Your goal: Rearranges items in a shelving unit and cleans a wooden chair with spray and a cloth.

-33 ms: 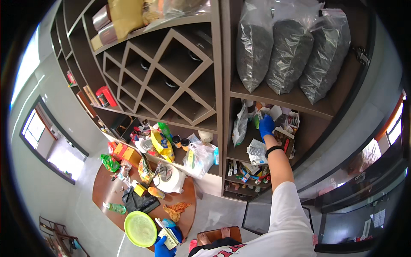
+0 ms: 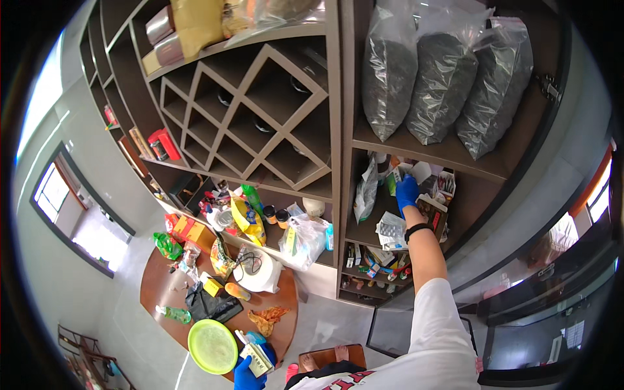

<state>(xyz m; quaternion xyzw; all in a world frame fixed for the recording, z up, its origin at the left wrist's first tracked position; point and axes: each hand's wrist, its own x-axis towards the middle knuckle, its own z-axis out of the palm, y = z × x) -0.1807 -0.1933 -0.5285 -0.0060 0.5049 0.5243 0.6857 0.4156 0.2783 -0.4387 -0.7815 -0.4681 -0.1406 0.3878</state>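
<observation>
Carton (image 2: 259, 361) sits clasped in left hand (image 2: 245, 376); right hand (image 2: 407, 190), grip unclear, among cabinet boxes (image 2: 433, 212).

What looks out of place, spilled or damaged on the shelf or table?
The silvery packets below the blue-gloved right hand lie loose and askew near the front of the dark brown shelf. On the brown wooden table, a crumpled orange cloth-like piece looks dropped rather than folded. No clear spill or damage shows.

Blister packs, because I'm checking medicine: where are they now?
In the head view, right of centre: the blister packs lie on a cabinet shelf, below the right hand.
</observation>
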